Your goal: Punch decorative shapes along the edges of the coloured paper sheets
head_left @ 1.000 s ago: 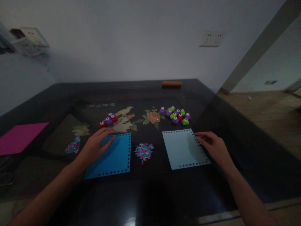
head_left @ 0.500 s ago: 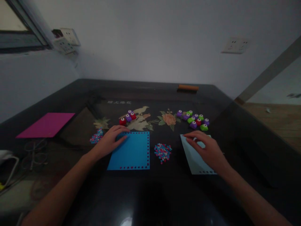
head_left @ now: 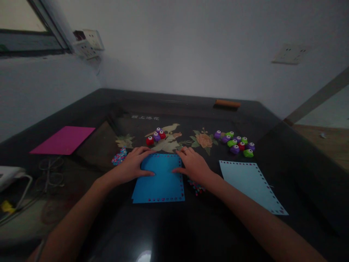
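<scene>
Head view, left hand (head_left: 134, 163), right hand (head_left: 195, 163), both splayed, on far corners of blue sheet (head_left: 162, 185), dark tabletop (head_left: 174, 231) along near edge

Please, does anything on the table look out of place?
Slightly: the blue rectangular paper sheet with dotted edges has a small step at its lower-left corner, as if two stacked layers are misaligned.

Two hands (head_left: 132, 166), fourteen figures (head_left: 247, 154), two multicoloured piles (head_left: 119, 157)

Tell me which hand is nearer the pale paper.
Right. The right hand is at the right side of the blue paper, left of the pale paper; the left hand is farther, at the blue paper's left side.
</scene>
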`<state>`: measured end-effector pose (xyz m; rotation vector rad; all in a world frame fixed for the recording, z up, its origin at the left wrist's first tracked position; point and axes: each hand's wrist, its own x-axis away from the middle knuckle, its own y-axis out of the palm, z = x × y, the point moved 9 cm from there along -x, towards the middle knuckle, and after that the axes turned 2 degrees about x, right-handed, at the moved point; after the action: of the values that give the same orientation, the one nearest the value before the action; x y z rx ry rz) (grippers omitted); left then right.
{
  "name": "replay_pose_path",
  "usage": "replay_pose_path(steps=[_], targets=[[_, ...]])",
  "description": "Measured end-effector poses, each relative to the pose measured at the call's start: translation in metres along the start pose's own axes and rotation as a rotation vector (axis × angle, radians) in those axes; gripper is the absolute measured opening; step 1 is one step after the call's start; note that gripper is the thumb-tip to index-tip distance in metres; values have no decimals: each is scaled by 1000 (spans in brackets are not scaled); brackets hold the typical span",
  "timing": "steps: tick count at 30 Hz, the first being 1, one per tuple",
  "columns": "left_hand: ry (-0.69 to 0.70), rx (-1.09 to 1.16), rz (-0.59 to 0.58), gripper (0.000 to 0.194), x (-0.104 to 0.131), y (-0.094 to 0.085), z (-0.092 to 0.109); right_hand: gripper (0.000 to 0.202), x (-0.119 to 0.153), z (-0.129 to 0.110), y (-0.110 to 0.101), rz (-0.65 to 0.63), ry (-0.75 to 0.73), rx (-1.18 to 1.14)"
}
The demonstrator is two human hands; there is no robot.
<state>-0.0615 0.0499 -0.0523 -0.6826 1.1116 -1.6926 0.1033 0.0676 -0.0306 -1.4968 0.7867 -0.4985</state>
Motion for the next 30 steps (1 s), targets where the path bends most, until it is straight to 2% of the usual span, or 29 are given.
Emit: replay_pose_path(steps=[7, 22, 30], targets=[[-9, -39, 12, 70, -3, 2, -6, 62, 2, 1, 5, -1, 10, 16], [42, -46, 35, 58, -5, -5, 3, 53, 3, -1, -3, 24, 33, -46], [-19, 35, 44, 36, -6, -10, 8, 26, 2, 4, -6, 89, 52, -207]])
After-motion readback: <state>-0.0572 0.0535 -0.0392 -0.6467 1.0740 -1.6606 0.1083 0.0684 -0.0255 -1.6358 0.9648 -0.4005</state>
